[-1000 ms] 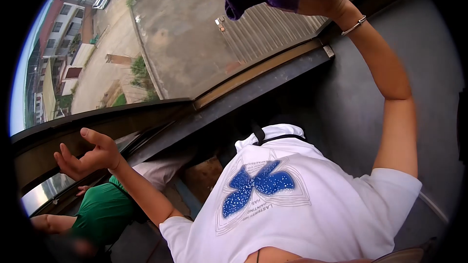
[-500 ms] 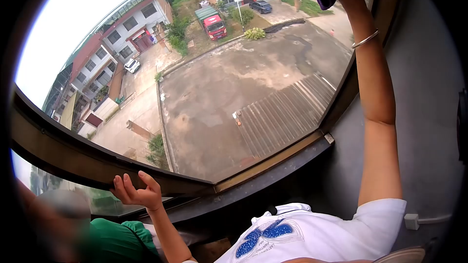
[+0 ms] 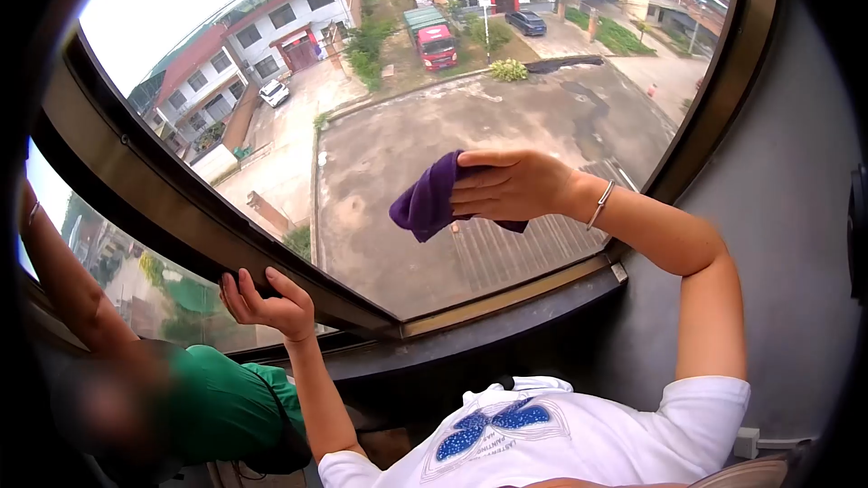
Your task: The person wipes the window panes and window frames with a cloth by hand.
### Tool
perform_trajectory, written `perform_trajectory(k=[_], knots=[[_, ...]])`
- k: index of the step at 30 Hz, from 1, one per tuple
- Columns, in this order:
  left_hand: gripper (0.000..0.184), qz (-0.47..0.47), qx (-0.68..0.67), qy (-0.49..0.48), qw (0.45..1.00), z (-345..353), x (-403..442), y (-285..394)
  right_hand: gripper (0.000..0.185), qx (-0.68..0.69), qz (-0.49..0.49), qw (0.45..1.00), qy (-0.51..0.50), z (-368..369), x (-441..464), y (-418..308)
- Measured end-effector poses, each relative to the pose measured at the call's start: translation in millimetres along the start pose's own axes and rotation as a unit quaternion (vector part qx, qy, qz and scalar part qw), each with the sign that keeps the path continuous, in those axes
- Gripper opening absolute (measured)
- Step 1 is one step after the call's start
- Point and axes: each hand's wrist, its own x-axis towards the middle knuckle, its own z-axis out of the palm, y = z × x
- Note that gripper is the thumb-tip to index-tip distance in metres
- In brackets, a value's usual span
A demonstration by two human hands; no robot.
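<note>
A purple cloth (image 3: 427,197) is in my right hand (image 3: 515,185), held up in front of the window pane (image 3: 380,136), with the fingers over it. The cloth hangs a little below the hand and to its left. A bracelet circles my right wrist. My left hand (image 3: 268,301) is raised at the lower edge of the dark window frame (image 3: 172,190), its fingers curled but apart and nothing seen in them. Whether its fingertips touch the frame I cannot tell.
At the left, a person in a green top (image 3: 221,407) has one arm raised beside another pane. A dark sill (image 3: 479,330) runs below the window, and a grey wall (image 3: 782,244) stands at the right. Outside are a yard, buildings and a red truck (image 3: 438,45).
My right hand has come down and left with the purple cloth, from the top right to mid-pane. My left hand stays near the frame. The view has turned up toward the window.
</note>
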Motion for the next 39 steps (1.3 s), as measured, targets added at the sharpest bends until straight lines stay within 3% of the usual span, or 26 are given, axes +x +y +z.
perform_trajectory(k=[1,4,5,6,8,10,14,18,39], knots=[[0.041,-0.012,0.005,0.001,1.000,-0.1,2.0,2.9,0.039,0.049,0.064,0.996,0.036,-11.4,-8.9,19.9],[0.027,-0.020,0.027,-0.034,0.999,-7.2,15.3,17.4,0.048,-0.075,0.327,0.935,0.117,-36.7,-30.7,66.3],[0.024,-0.028,-0.011,-0.026,0.999,-7.6,23.6,26.0,0.050,-0.099,0.366,0.906,0.188,-41.0,-34.3,84.0],[0.024,-0.065,-0.064,-0.004,0.996,-5.9,34.4,37.2,0.049,-0.104,0.359,0.893,0.251,-39.8,-39.8,100.6],[0.021,-0.098,-0.036,-0.013,0.994,-8.0,55.2,49.6,0.054,-0.113,0.366,0.895,0.229,-44.5,-33.4,104.8],[0.017,0.021,-0.047,-0.005,0.999,-3.4,82.5,70.4,0.051,-0.137,0.376,0.890,0.220,-32.0,-47.5,105.0],[0.019,0.049,-0.202,0.005,0.978,23.8,131.2,117.9,0.047,-0.120,0.370,0.890,0.239,-35.0,-45.7,103.9],[0.026,0.050,-0.231,0.019,0.971,54.9,158.3,136.4,0.042,-0.126,0.393,0.885,0.215,-35.6,-48.6,100.1],[0.032,-0.007,-0.227,-0.004,0.974,54.9,177.5,138.7,0.050,-0.132,0.390,0.879,0.241,-30.8,-48.9,103.3]])
